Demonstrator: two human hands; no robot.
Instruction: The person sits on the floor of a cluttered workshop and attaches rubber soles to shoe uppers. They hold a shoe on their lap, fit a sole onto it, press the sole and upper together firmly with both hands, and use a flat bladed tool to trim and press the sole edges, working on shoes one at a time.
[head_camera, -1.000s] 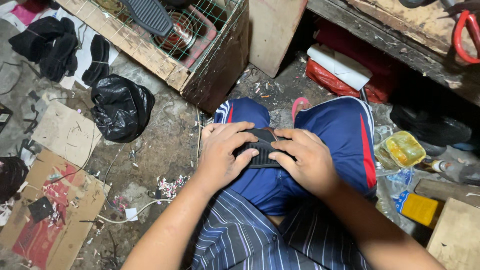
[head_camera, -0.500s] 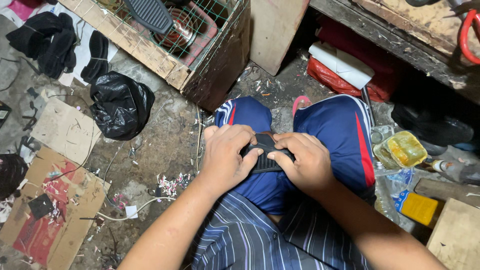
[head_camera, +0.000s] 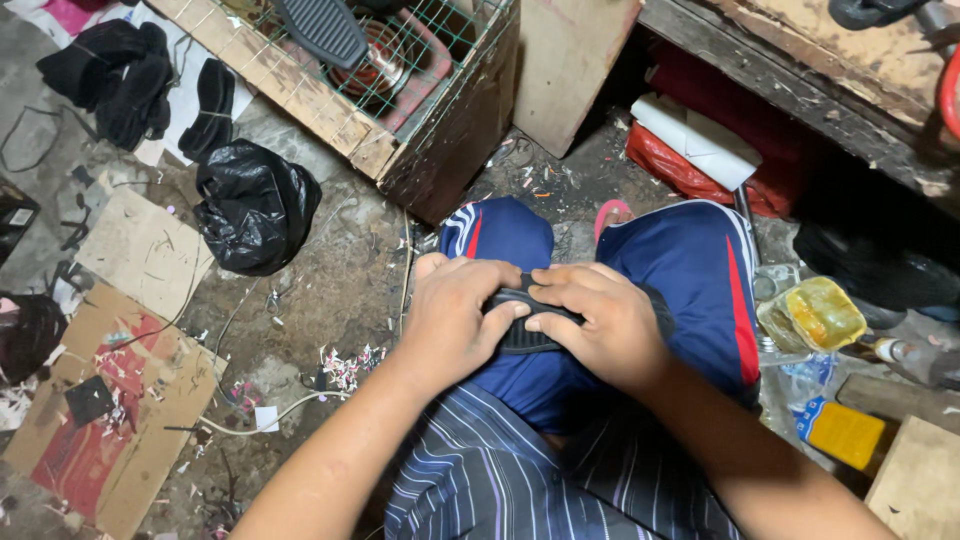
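A black ribbed rubber piece, flat and about palm-sized, lies on my lap over blue shorts with red stripes. My left hand grips its left end, fingers curled over the top. Its right end is clasped by my right hand, whose fingertips press into the ribbed face. Both hands cover most of the piece, so only its middle shows. My striped shirt fills the lower frame.
A wooden crate with wire mesh stands ahead, holding a similar ribbed black piece. A black plastic bag, cardboard sheets and scraps lie left. A yellow container, a wooden bench and red bags are right.
My hands have closed further over the black piece and drawn it slightly nearer my body. The view has shifted little.
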